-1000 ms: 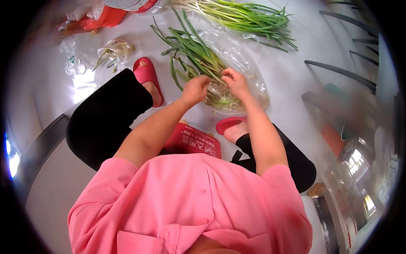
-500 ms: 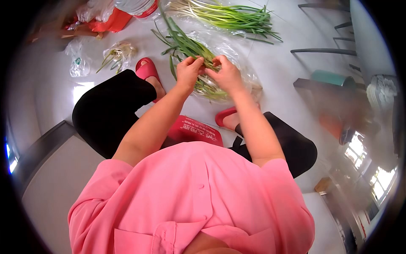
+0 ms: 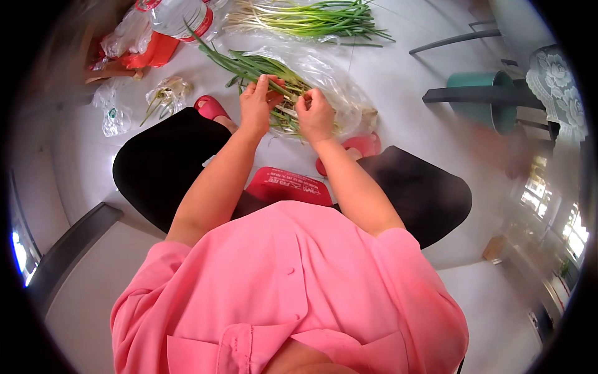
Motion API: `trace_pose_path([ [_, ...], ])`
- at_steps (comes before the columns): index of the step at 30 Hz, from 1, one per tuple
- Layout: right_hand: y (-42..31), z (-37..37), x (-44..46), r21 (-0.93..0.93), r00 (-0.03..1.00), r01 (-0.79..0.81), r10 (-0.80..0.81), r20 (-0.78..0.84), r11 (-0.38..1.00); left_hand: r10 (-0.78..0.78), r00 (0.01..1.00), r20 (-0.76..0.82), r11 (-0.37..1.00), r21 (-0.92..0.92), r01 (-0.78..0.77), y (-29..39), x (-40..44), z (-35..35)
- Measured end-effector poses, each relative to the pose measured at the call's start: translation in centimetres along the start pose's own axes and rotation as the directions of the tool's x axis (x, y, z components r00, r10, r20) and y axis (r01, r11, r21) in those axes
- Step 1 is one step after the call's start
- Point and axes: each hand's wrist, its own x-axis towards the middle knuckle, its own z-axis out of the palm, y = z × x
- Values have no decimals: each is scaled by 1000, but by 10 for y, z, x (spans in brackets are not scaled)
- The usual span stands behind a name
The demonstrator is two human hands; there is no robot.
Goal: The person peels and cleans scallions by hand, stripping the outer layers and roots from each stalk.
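Left hand and right hand pinch one scallion toward plastic bag's near edge; hard tug might snap it, shedding scraps.

The scallions are green and white, the shirt pink.

Toward the floor's far left corner, a clear bottle sits beside a red bag; toward its right edge, a teal bin.
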Motion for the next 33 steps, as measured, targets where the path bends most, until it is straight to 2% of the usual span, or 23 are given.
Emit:
trace_pose_path([
  [4, 30, -2, 0, -112, 996, -1, 11, 93, 994, 4, 999, -35, 997, -77, -6, -6, 11, -6],
  [6, 37, -2, 5, -214, 981, 68, -27, 190, 975, 0, 996, -84, 997, -78, -7, -8, 15, -9],
  [7, 39, -1, 8, -210, 981, 66, -25, 192, 976, -1, 996, -87, 997, -74, -6, -10, 18, -12],
  [9, 45, 1, 15, -324, 954, 94, 9, 301, 942, -35, 988, -148, 991, -129, 16, -10, 22, -16],
  [12, 60, 2, 27, -375, 944, 35, 92, 316, 926, 3, 981, -195, 995, -98, -22, -4, 24, -20],
  [16, 101, -11, 35, -443, 937, 50, 112, 331, 895, 37, 971, -238, 993, -100, -62, 8, 31, -30],
  [18, 128, -22, 37, -550, 882, 23, 243, 405, 835, 23, 961, -274, 992, -116, -56, 14, 40, -40],
  [19, 134, -33, 37, -552, 880, 23, 245, 408, 834, 6, 962, -273, 993, -115, -39, 19, 46, -46],
  [21, 140, -52, 35, -600, 840, -70, 372, 396, 797, 15, 966, -259, 995, -87, -39, 26, 57, -55],
  [25, 134, -56, 38, -665, 788, -47, 437, 434, 745, -1, 976, -217, 998, -64, -13, 33, 73, -60],
  [27, 125, -43, 40, -633, 872, -59, 348, 344, 772, -36, 984, -176, 995, -97, 19, 35, 76, -57],
  [28, 117, -39, 41, -633, 871, -60, 350, 345, 772, -39, 984, -177, 995, -97, 22, 35, 76, -55],
  [30, 99, -33, 45, -512, 943, -56, 214, 255, 857, -19, 992, -123, 999, -51, 13, 33, 77, -50],
  [31, 91, -30, 44, -514, 941, -59, 220, 257, 856, -25, 992, -124, 998, -52, 19, 32, 77, -48],
  [33, 78, -25, 41, -342, 929, 143, -6, 371, 929, -34, 992, -125, 999, -38, 29, 30, 79, -46],
])
